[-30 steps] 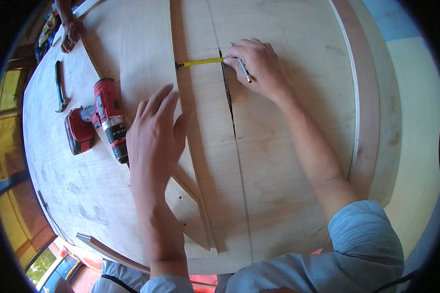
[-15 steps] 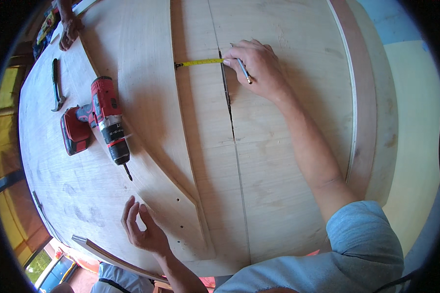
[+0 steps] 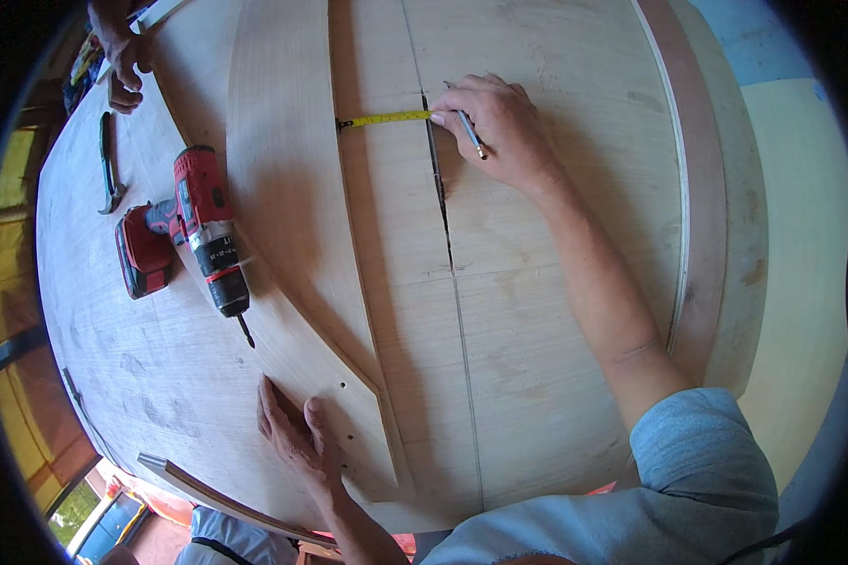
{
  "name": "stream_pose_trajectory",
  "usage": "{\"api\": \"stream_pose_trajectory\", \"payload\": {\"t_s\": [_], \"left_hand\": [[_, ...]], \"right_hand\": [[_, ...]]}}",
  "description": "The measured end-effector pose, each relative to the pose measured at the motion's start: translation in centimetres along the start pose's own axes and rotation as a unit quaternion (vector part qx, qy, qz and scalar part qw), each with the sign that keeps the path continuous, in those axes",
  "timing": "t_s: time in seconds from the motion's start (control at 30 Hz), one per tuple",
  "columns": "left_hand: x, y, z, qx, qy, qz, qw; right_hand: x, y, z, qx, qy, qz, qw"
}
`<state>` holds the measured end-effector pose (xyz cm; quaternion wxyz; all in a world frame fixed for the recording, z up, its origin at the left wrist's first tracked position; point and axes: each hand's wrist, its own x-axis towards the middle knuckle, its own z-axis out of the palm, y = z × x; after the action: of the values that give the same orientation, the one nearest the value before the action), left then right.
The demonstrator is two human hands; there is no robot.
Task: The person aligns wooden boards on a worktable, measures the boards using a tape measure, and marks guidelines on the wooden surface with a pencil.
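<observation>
The right hand (image 3: 499,127), far and right of centre, pinches a pencil (image 3: 468,132) and pins the yellow tape measure (image 3: 386,119) across the plywood board (image 3: 367,282); the left hand (image 3: 297,438) lies spread flat near its lower edge; a red drill (image 3: 203,235) rests left.

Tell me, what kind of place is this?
Probably a woodworking shop. Plywood covers the bench, a red drill lies on it, and the right hand holds a pencil by a tape measure.
</observation>
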<state>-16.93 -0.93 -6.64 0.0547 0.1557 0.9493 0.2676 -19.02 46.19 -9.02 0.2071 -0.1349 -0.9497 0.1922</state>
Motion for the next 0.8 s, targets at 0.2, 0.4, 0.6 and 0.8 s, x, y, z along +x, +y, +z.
{"api": "stream_pose_trajectory", "payload": {"t_s": [0.2, 0.4, 0.6, 0.8], "left_hand": [[0.0, 0.0, 0.0, -0.027, -0.016, -0.033, 0.999], [0.2, 0.7, 0.2, -0.13, -0.021, -0.069, 0.989], [-0.1, 1.2, 0.6, -0.167, -0.015, -0.084, 0.982], [0.5, -4.3, -0.8, -0.159, -0.002, -0.046, 0.986]], "right_hand": [[0.2, -0.1, 0.0, 0.005, -0.014, 0.013, 1.0], [0.4, 0.0, 0.4, 0.022, -0.001, -0.003, 1.0], [0.1, 0.3, -0.5, 0.002, -0.005, 0.012, 1.0], [-0.8, 1.6, 3.3, 0.044, 0.001, -0.031, 0.999]]}}
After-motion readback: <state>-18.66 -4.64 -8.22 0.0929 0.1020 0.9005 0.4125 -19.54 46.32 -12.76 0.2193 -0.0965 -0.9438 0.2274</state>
